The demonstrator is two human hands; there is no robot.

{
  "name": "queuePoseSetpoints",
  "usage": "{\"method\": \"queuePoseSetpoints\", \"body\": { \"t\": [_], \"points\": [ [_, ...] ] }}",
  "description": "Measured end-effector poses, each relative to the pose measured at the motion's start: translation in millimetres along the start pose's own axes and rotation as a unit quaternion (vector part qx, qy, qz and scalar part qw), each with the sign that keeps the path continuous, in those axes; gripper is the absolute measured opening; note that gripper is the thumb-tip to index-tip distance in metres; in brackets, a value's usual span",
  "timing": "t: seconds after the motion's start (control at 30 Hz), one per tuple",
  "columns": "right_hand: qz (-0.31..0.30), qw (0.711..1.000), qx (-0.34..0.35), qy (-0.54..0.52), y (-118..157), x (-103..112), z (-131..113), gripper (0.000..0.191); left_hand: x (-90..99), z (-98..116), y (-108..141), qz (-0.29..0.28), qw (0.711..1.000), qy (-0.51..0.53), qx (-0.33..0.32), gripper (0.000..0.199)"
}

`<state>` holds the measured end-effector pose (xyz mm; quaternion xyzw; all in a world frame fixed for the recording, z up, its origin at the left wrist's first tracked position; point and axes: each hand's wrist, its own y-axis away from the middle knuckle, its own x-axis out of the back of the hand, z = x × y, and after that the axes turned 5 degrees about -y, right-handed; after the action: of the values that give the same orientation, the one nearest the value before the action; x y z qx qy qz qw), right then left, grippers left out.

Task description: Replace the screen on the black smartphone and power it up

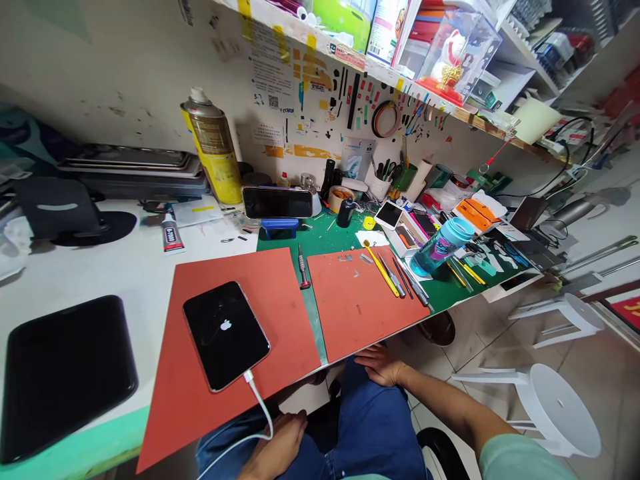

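Observation:
On the orange-red mat (170, 333) lies a tablet (225, 353) with a black screen, a white apple logo and scratch marks. A white charging cable (260, 403) is plugged into its lower edge and loops down beside my lap. My left hand (283, 440) rests on my left thigh with its fingers curled, close to the cable, which passes across it. My right hand (377, 365) lies on my right knee, fingers stretched out flat, holding nothing. A small screwdriver (303, 267) lies between the two mats. Tweezers (390, 275) and a yellow-handled brush (383, 270) lie on the second mat (345, 320).
A larger black tablet (70, 373) sits at the left. Behind stand a phone (277, 202) on a blue holder, a yellow spray can (215, 147) and a glue tube (171, 233). A blue bottle (443, 247) stands at the right. White stools (555, 407) are on the floor.

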<state>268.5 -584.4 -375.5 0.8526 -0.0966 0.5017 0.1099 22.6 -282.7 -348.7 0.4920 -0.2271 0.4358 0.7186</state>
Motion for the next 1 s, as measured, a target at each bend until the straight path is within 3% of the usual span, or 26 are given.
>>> {"method": "queuePoseSetpoints", "body": {
  "t": [0.5, 0.73, 1.0],
  "points": [
    [0.019, 1.0, 0.011, -0.003, 1.3, 2.0, -2.3, 0.052, -3.1, -1.6, -0.2, 0.001, 1.0, 0.004, -0.001, 0.049],
    [0.008, 1.0, 0.019, -0.003, -0.3, 2.7, -2.2, 0.041, -0.6, -2.5, 0.7, -0.004, 1.0, 0.008, 0.001, 0.049],
    [-0.002, 1.0, 0.012, 0.002, -1.0, 5.3, -4.4, 0.04, -1.2, -2.5, -1.9, -0.016, 1.0, -0.003, 0.003, 0.049]
  ]
}}
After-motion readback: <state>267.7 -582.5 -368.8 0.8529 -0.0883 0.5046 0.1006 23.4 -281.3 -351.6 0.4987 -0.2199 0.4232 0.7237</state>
